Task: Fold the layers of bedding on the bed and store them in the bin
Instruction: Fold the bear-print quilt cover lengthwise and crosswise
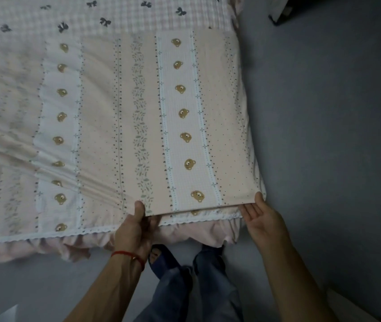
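While the folded bear-print sheet (161,117) lies flat at the bed's (138,235) corner, left hand (136,228) pinches its near edge, thumb on top, fingers beneath. Right hand (258,214) holds the corner likewise, palm up, likely aligning edges for the next fold. Bin not visible.

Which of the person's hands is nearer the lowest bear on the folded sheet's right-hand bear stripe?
Right, narrowly. The right hand pinches the folded sheet at its near right corner, right of the bear; the left hand grips the near edge, farther left of the bear.
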Available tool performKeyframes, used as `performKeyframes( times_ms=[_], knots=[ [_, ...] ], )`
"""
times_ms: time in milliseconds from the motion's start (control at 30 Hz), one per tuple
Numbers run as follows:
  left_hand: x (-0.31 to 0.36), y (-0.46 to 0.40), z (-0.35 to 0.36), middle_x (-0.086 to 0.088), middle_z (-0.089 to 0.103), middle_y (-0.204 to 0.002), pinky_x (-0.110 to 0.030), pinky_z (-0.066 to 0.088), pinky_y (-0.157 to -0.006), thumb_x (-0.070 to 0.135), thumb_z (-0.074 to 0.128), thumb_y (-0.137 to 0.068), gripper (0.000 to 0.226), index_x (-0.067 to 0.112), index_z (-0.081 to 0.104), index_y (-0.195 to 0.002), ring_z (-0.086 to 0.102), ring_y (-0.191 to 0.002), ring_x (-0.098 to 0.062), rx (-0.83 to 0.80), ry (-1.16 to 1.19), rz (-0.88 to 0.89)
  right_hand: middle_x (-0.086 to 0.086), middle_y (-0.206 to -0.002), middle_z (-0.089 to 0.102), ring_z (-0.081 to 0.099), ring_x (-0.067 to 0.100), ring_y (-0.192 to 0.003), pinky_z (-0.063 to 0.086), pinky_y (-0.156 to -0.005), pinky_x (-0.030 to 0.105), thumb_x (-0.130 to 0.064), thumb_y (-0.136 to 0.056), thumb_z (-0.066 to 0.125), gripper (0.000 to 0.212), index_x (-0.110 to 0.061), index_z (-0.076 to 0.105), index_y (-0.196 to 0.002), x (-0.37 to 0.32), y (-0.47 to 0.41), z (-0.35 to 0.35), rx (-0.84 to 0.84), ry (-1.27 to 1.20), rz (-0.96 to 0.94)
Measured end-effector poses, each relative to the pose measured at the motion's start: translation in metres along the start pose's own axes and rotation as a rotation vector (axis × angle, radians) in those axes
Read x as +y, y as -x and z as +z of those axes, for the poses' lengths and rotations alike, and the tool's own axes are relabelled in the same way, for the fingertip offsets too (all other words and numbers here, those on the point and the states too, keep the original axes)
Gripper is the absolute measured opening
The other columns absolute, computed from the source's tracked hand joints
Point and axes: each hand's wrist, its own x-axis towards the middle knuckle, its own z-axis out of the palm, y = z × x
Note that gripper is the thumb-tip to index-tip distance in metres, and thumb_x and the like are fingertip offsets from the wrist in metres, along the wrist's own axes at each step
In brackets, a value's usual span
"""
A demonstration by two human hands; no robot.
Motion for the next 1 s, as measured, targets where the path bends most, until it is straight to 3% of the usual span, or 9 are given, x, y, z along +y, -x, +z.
performKeyframes(
  times_ms=[167, 367, 467, 567, 700, 833, 900, 967, 1000],
  knots=[
    [-0.011, -0.003, -0.018, -0.014, 0.064, -0.133, -0.026, 0.061, -0.064, 0.019, 0.064, -0.097, 0.030, 0.000, 0.060, -0.119, 0.066, -0.097, -0.020, 0.105, -0.080, 0.040, 0.015, -0.133, 0.064, 0.064, 0.023, -0.111, 0.060, -0.082, 0.032, -0.011, -0.098, 0.061, 0.031, -0.003, 0.061, -0.128, 0.012, -0.001, -0.014, 0.043, -0.044, 0.099],
    [-0.007, 0.001, -0.026, -0.018, 0.061, -0.136, -0.027, 0.062, -0.070, 0.020, 0.066, -0.095, 0.049, -0.007, 0.053, -0.134, 0.066, -0.096, -0.021, 0.049, -0.070, 0.043, 0.008, -0.124, 0.069, 0.064, 0.020, -0.113, 0.054, -0.085, 0.033, -0.036, -0.091, 0.072, 0.049, -0.007, 0.062, -0.129, -0.014, -0.007, -0.012, 0.049, -0.042, 0.181],
    [-0.006, 0.001, -0.028, -0.017, 0.063, -0.134, -0.028, 0.062, -0.070, 0.017, 0.064, -0.097, 0.031, -0.002, 0.060, -0.121, 0.066, -0.100, -0.023, 0.026, -0.080, 0.045, 0.013, -0.123, 0.071, 0.065, 0.025, -0.114, 0.055, -0.089, 0.040, -0.018, -0.078, 0.082, 0.062, -0.005, 0.061, -0.135, -0.026, -0.008, -0.014, -0.037, -0.105, 0.188],
    [-0.007, 0.000, -0.029, -0.017, 0.060, -0.137, -0.026, 0.061, -0.067, 0.017, 0.064, -0.097, 0.048, -0.007, 0.050, -0.136, 0.065, -0.101, -0.023, 0.020, -0.083, 0.067, 0.020, -0.135, 0.064, 0.060, 0.034, -0.127, 0.044, -0.110, 0.050, -0.002, -0.058, 0.092, 0.089, -0.002, 0.056, -0.139, -0.038, -0.008, -0.014, -0.265, -0.252, 0.131],
    [-0.006, -0.001, -0.031, -0.017, 0.062, -0.135, -0.025, 0.061, -0.067, 0.016, 0.062, -0.098, 0.048, -0.006, 0.049, -0.138, 0.064, -0.113, -0.026, 0.009, -0.075, 0.071, 0.005, -0.092, 0.068, 0.062, 0.014, -0.077, 0.046, -0.075, 0.023, 0.007, -0.061, 0.079, 0.049, -0.012, 0.060, -0.102, -0.055, -0.013, -0.020, -0.403, -0.447, -0.063],
    [-0.008, 0.001, -0.029, -0.012, 0.065, -0.130, -0.025, 0.061, -0.069, 0.017, 0.060, -0.099, 0.025, 0.002, 0.059, -0.120, 0.067, -0.108, -0.021, 0.001, -0.096, 0.066, -0.005, -0.073, 0.058, 0.051, 0.008, -0.057, 0.047, -0.063, 0.023, 0.007, -0.029, 0.091, 0.072, -0.022, 0.062, -0.089, -0.054, -0.032, -0.062, -0.103, -0.336, -0.119],
    [-0.008, 0.001, -0.029, -0.012, 0.066, -0.129, -0.026, 0.062, -0.070, 0.017, 0.062, -0.098, 0.020, 0.003, 0.061, -0.114, 0.067, -0.104, -0.020, 0.006, -0.111, 0.075, -0.004, -0.080, 0.060, 0.052, 0.007, -0.061, 0.052, -0.060, 0.023, 0.002, -0.069, 0.082, 0.038, -0.021, 0.061, -0.090, -0.047, -0.032, -0.069, 0.099, -0.058, -0.019],
    [-0.009, 0.002, -0.027, -0.012, 0.066, -0.128, -0.028, 0.062, -0.073, 0.016, 0.064, -0.097, 0.025, 0.002, 0.060, -0.118, 0.068, -0.103, -0.021, 0.023, -0.116, 0.084, 0.002, -0.095, 0.064, 0.060, 0.013, -0.079, 0.054, -0.074, 0.028, -0.013, -0.096, 0.063, 0.002, -0.015, 0.062, -0.096, -0.040, -0.038, -0.064, 0.136, 0.188, 0.073],
    [-0.009, 0.003, -0.025, -0.013, 0.067, -0.126, -0.027, 0.062, -0.072, 0.015, 0.065, -0.096, 0.026, 0.002, 0.060, -0.118, 0.069, -0.098, -0.021, 0.037, -0.124, 0.087, 0.005, -0.101, 0.065, 0.062, 0.016, -0.087, 0.054, -0.081, 0.031, -0.021, -0.099, 0.062, 0.008, -0.013, 0.061, -0.098, -0.037, -0.039, -0.054, 0.120, 0.254, 0.108]
  ],
)
